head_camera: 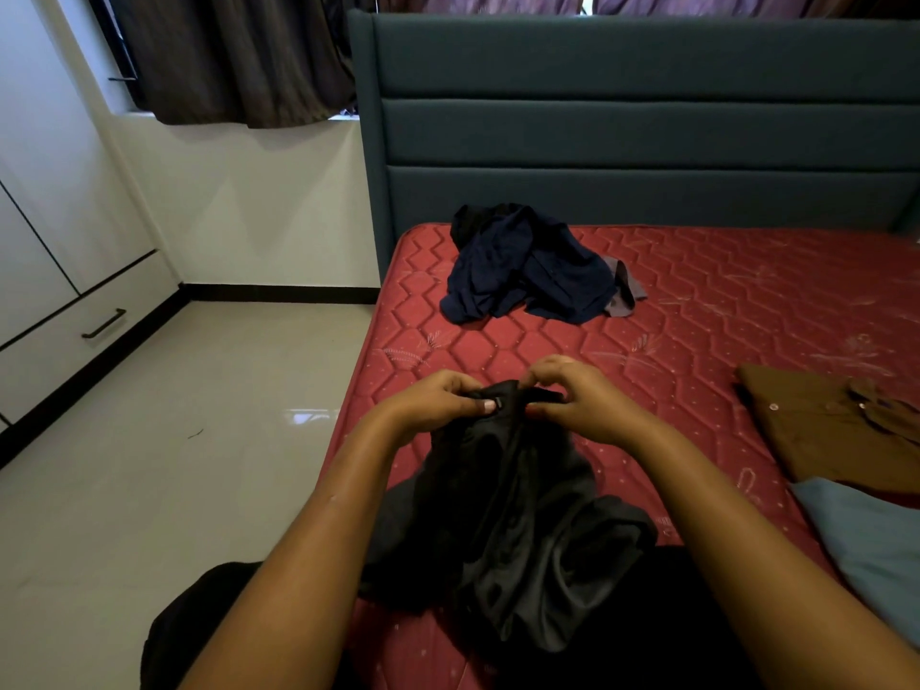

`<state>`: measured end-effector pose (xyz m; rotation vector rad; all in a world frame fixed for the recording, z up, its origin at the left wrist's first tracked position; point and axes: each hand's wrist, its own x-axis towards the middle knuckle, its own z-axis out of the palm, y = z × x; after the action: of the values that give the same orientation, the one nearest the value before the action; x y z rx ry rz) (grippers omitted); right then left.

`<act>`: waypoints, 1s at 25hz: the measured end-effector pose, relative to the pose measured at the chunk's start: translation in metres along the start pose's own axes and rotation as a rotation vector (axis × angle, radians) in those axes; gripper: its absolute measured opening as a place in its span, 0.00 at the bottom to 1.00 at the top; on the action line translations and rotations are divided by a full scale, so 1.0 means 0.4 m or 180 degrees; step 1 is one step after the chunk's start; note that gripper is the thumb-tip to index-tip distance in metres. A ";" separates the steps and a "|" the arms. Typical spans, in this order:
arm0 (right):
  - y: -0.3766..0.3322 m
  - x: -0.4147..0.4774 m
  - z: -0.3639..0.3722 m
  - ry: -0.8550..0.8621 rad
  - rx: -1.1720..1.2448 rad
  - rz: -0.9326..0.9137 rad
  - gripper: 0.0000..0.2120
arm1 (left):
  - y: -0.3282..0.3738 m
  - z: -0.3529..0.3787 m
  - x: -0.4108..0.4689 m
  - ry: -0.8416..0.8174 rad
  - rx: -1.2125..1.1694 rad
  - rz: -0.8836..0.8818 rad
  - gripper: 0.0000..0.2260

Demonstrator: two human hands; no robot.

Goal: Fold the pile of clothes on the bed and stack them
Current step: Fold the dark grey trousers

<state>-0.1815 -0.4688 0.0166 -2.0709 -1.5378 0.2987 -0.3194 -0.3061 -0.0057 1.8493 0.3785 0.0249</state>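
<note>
A black garment (513, 515) hangs bunched above the near edge of the red mattress (722, 311). My left hand (438, 400) pinches its top edge on the left, thumb pressed on a small button or clasp. Just to the right, my right hand (577, 400) pinches the same edge with curled fingers. A crumpled pile of dark blue clothes (527, 271), with a grey piece poking out on its right, lies farther back near the headboard. A folded brown shirt (836, 430) lies flat at the right, and a light blue cloth (876, 545) lies in front of it.
A teal padded headboard (647, 132) closes the far end of the bed. The glossy tiled floor (174, 440) stretches along the bed's left side, with white wardrobe drawers (64, 311) beyond it. Dark curtains (224, 57) hang at the back.
</note>
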 end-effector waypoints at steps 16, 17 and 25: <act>0.003 0.000 0.041 0.0330 0.0343 -0.0173 0.06 | 0.004 0.039 0.052 0.0172 0.0681 0.0077 0.25; 0.004 0.002 0.037 0.0300 0.0329 -0.0197 0.06 | 0.003 0.037 0.052 0.0137 0.0727 0.0101 0.25; 0.035 0.006 0.027 0.0151 -0.0024 -0.0214 0.04 | 0.036 0.033 0.012 -0.0163 0.0567 -0.0029 0.10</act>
<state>-0.1744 -0.4665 0.0004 -2.0130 -1.5787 0.2176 -0.3086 -0.3208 0.0026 2.0198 0.3631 -0.0644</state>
